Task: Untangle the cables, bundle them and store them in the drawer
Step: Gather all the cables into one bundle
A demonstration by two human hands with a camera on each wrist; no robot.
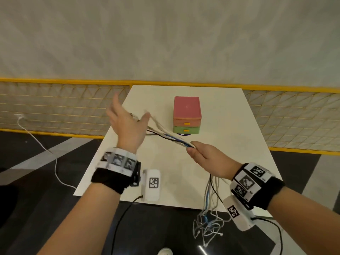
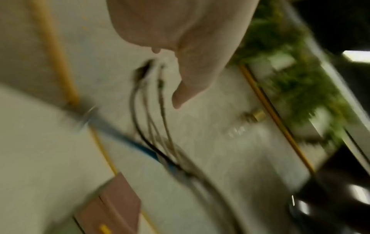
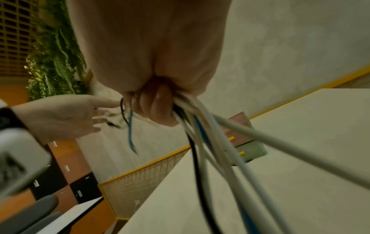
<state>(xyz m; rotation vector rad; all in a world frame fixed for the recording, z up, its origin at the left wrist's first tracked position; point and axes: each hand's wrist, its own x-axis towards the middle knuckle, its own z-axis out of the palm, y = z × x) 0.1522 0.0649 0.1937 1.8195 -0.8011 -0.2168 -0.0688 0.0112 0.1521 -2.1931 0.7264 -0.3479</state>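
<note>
My right hand (image 1: pixel 195 150) grips a bundle of white, blue and black cables (image 1: pixel 166 134) above the white table (image 1: pixel 235 137). In the right wrist view its fingers (image 3: pixel 158 107) curl round the cables (image 3: pixel 212 147). The plug ends stretch left to my left hand (image 1: pixel 128 119), which is raised with spread fingers and holds nothing. In the left wrist view the cable ends (image 2: pixel 149 88) hang free beside the thumb (image 2: pixel 181 93). Below my right hand the rest of the cables drop past the table's front edge into a loose tangle (image 1: pixel 206 227). The pink and green drawer unit (image 1: pixel 186 115) stands behind, drawers closed.
A yellow mesh fence (image 1: pixel 55 109) runs behind the table. On the dark floor at the left lies a white cable (image 1: pixel 55 162). The table's near edge (image 1: pixel 165 204) is right below my wrists. A wall of green plants (image 3: pixel 54 63) shows in the right wrist view.
</note>
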